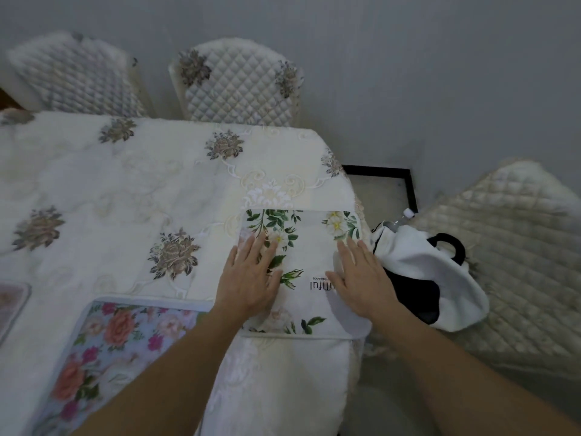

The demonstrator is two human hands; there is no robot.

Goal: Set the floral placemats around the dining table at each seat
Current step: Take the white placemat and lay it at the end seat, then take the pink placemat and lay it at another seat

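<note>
Both hands lie flat and spread, palms down, gripping nothing: the left hand (250, 278) and the right hand (361, 283) press side by side on a white placemat with green leaves and pale flowers (303, 247), which sits at the end of the dining table (125, 177), its far edge just past the fingertips. Judging by the flat palms, the step in hand is smoothing and squaring this mat at its seat, rather than carrying it.

Near the left forearm lies a second placemat with pink and orange roses (119, 335), already down at the neighbouring seat. Beyond the fingers stand two quilted chairs (239, 86), with no mats visible before them (so those seats probably come next). The next move calls for lifting off without dragging the mat askew, then fetching another.

Beside the right hand a black-and-white bag (434, 278) rests on another chair (509, 253). No spare mats are visible. Print on the mat is partly covered by the right thumb, and a greyish object at the far left is cut off by the frame.
</note>
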